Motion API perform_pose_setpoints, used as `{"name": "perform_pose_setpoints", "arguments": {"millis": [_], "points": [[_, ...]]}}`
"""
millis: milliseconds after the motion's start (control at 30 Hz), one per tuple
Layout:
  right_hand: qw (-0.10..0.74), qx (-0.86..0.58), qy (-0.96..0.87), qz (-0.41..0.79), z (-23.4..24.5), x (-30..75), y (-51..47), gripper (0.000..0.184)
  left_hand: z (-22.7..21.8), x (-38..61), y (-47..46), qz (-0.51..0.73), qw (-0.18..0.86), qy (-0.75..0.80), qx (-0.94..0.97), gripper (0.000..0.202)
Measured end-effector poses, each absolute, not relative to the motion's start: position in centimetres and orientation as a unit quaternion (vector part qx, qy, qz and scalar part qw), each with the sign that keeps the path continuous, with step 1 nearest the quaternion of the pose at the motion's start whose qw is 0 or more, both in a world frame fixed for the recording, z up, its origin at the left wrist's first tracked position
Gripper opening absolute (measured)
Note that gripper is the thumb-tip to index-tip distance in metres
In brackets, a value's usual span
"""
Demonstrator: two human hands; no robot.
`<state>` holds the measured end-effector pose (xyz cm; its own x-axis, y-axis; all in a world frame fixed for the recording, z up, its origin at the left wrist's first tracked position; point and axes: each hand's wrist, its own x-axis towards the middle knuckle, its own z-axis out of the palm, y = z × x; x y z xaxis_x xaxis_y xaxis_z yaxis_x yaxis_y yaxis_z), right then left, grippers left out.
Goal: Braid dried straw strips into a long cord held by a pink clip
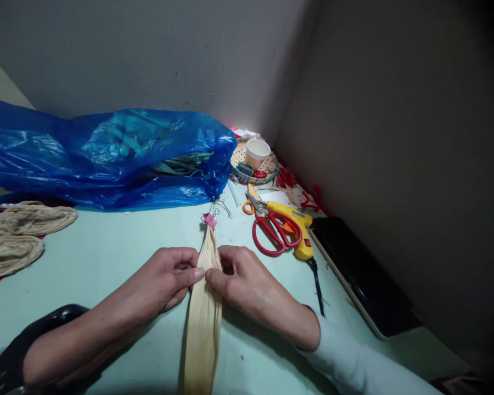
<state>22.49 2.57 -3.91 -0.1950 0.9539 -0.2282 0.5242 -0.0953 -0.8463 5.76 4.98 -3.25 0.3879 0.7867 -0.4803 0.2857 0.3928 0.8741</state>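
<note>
Handcraft workspace: yellow glue gun [306,235], red-handled scissors [267,214], woven fibre pieces [14,255], pale tabletop [107,241].

Pale strip [202,334] dry-looking, fibrous, creased lengthwise, blue bag [107,159] thin glossy plastic, crinkled, braided pieces [14,253] rough plant-like fibre, scissors [275,230] metal-bladed, handles smooth red plastic, glue gun [303,222] yellow plastic, worktop [140,233] smooth, mostly matt

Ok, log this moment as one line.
left hand: pinching tan strip; right hand: pinching tan strip; pink clip: strip's far end; scissors: beyond right hand
</note>
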Motion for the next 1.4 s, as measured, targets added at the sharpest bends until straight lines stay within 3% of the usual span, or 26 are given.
{"name": "perform_pose_setpoints", "arguments": {"millis": [900, 1133, 1400], "points": [[0.227, -0.596, -0.625, 0.451, -3.7, 22.1, 2.4, 0.012, -3.8, 5.8, 5.4, 0.175, 0.573, 0.499, 0.626, 0.011], [0.236, -0.536, -0.612, 0.532, -4.6, 23.2, 2.7, 0.008, -3.6, 5.2, 5.2, 0.161, 0.650, 0.499, 0.550, 0.021], [0.242, -0.542, -0.564, 0.574, -4.6, 24.8, 2.6, 0.011, -2.2, 4.7, 4.9, 0.288, 0.732, 0.483, 0.384, 0.015]]}}
